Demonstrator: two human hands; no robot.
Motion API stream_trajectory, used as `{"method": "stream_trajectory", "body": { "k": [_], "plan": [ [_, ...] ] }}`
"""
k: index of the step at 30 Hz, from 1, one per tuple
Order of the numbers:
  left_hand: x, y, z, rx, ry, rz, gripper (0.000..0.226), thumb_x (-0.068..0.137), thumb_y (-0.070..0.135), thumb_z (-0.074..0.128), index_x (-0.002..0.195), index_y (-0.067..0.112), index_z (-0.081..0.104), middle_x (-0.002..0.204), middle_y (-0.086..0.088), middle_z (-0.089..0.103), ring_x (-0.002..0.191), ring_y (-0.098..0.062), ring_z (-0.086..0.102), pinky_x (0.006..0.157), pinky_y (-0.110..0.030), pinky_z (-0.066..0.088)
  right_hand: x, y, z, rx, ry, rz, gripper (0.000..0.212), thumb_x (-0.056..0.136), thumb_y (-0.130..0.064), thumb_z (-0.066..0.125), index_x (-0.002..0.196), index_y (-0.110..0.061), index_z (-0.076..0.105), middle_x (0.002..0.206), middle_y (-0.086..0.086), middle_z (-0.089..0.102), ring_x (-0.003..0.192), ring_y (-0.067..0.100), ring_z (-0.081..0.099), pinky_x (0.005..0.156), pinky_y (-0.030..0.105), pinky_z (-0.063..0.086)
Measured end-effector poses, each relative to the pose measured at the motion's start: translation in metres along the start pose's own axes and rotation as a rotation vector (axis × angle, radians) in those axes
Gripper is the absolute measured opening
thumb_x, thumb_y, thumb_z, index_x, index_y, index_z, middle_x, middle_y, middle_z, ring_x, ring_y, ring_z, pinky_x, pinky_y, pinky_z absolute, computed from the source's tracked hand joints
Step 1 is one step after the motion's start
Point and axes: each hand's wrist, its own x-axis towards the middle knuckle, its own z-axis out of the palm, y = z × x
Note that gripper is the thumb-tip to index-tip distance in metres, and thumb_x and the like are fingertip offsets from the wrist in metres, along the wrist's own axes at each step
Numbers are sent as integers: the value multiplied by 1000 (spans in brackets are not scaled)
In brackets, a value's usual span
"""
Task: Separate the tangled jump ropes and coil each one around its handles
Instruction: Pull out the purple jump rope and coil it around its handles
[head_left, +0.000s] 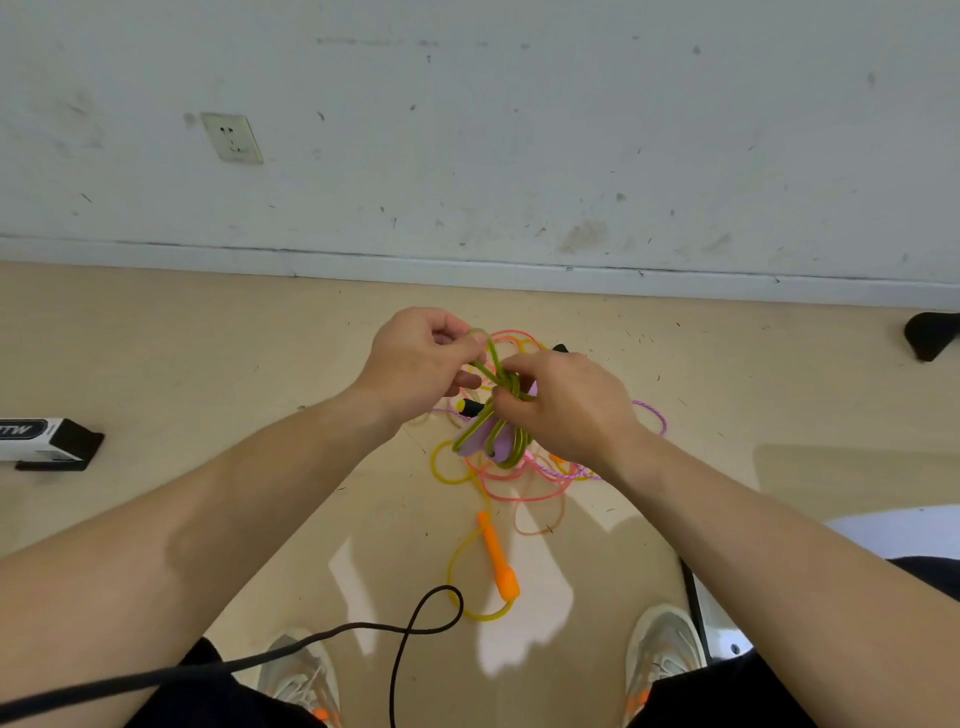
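1. left hand (415, 364) is pinching a loop of the green rope (492, 358) between thumb and fingertips, just above the centre of the frame
2. right hand (571, 410) is curling round the bunched-up part of that same green rope and gripping it, right beside the left hand
3. purple handles (498, 441) are hanging just below the right hand's fingers, green strands running over them
4. pink rope (519, 496), yellow rope (452, 566) and purple braided rope (657, 413) are lying tangled on the floor (208, 364) under both hands
5. orange handle (498, 558) is lying lower centre, on the yellow rope's end, apart from the pile
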Motion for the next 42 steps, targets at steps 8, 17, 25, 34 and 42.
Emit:
{"method": "stream_trajectory", "body": {
  "k": [8,17,25,34,42],
  "plan": [
    [0,-4,-5,-6,30,-8,10,93,19,69,87,11,69,86,-9,76,74,-21,75,69,-35,58,-2,10,18,-50,25,-46,27,89,-52,48,100,-29,57,89,-3,58,85,24,55,61,35,46],
    [-5,-1,2,64,-243,143,8,95,13,65,90,8,67,88,-12,73,81,-23,69,86,-44,59,9,6,15,213,-171,76,74,50,-90,56,102,-38,56,105,-11,57,106,13,50,85,42,51],
    [-4,2,0,-28,-186,232,9,91,16,69,83,19,69,77,-13,72,74,-21,66,79,-44,57,9,2,-24,796,-213,22,19,89,-23,71,105,-12,71,100,11,73,82,10,65,77,35,53],
    [0,2,1,-132,-4,246,3,89,8,72,90,10,70,79,-13,74,74,-17,69,77,-33,57,11,0,-25,1055,-12,221,8,87,0,72,86,-8,70,72,8,68,66,20,61,65,33,51],
    [14,8,16,-102,47,174,10,89,10,71,87,19,71,80,-11,75,73,-15,67,80,-36,55,31,-8,-37,1169,153,358,7,87,2,71,93,4,69,68,10,66,52,13,58,52,24,48]
  ]
}}
